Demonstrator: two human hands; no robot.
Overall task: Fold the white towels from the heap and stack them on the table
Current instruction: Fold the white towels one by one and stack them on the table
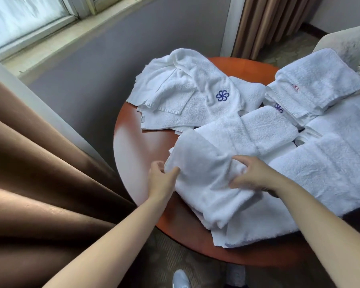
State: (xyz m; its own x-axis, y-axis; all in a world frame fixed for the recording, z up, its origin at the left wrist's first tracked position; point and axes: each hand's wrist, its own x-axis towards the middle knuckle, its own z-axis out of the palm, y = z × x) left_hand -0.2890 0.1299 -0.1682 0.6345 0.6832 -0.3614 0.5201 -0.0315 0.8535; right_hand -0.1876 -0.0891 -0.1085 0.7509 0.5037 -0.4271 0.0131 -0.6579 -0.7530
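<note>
While the towel (206, 183) is worked at the near side of the table (137, 146), its left edge is pinched between thumb and fingers of the left hand (161, 177). A bunched fold at its middle is gripped by the curled fingers of the right hand (256, 175), apparently so the cloth can be pulled taut and doubled over without sliding on the smooth top. Thick, soft white terry is seen, limp, with rounded creases. It is laid partly over another white towel (330, 163) spread flat to the right. The heap (175, 94) is piled at the far side, rumpled, one piece marked with a blue flower logo (222, 95). Folded towels (320, 80) are stacked at the far right, apart from the heap, likely to separate finished work. The table is round, glossy, reddish-brown. A brown curtain (40, 183) is hung at left in heavy pleats.
</note>
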